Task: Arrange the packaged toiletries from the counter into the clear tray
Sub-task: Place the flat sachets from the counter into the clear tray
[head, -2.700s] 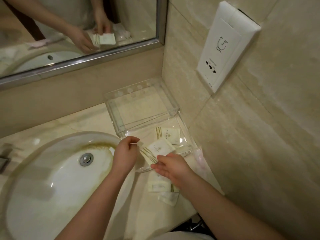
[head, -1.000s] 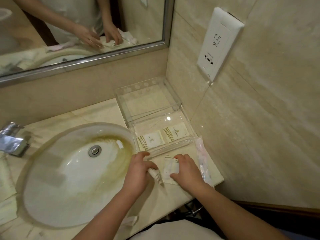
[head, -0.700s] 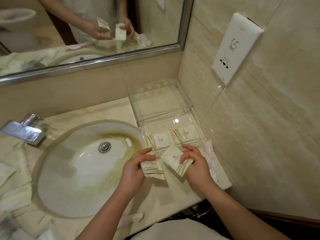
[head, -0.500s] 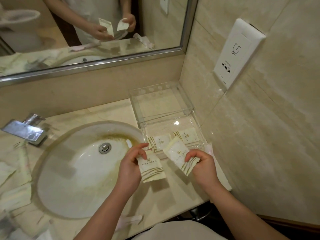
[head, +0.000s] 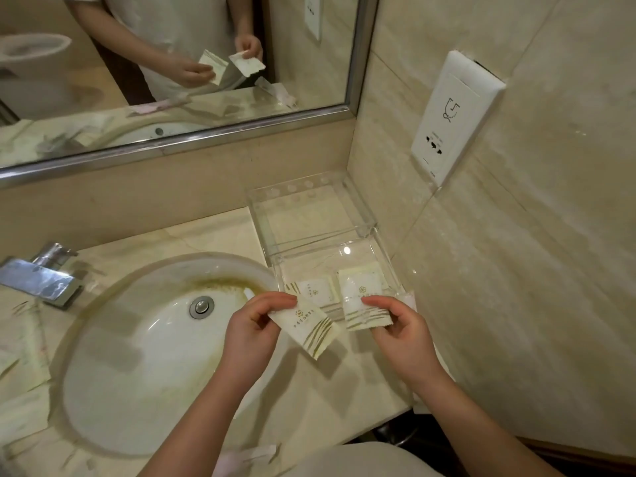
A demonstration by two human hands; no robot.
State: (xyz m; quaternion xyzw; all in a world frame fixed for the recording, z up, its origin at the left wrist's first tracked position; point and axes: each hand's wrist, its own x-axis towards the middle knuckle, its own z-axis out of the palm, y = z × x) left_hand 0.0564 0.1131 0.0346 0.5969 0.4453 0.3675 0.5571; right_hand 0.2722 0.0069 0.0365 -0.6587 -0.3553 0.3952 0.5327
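A clear two-part tray [head: 370,226] stands in the counter's back right corner. Its near compartment holds a white sachet with gold stripes [head: 316,291]; a second one beside it is mostly hidden. My left hand [head: 254,325] pinches a white gold-striped sachet [head: 309,327] just in front of the tray. My right hand [head: 399,325] holds another sachet [head: 361,297] upright over the tray's near edge. The far compartment shows nothing inside.
An oval sink [head: 155,352] with a drain fills the counter to the left, with a chrome tap [head: 38,277] beyond it. Several flat packets [head: 24,342] lie at the counter's left edge. A mirror [head: 172,63] and a wall socket plate [head: 451,118] stand behind.
Both hands picked a sachet each off the counter in front of the tray and lifted them. Earlier, a sachet was laid into the tray's near compartment.
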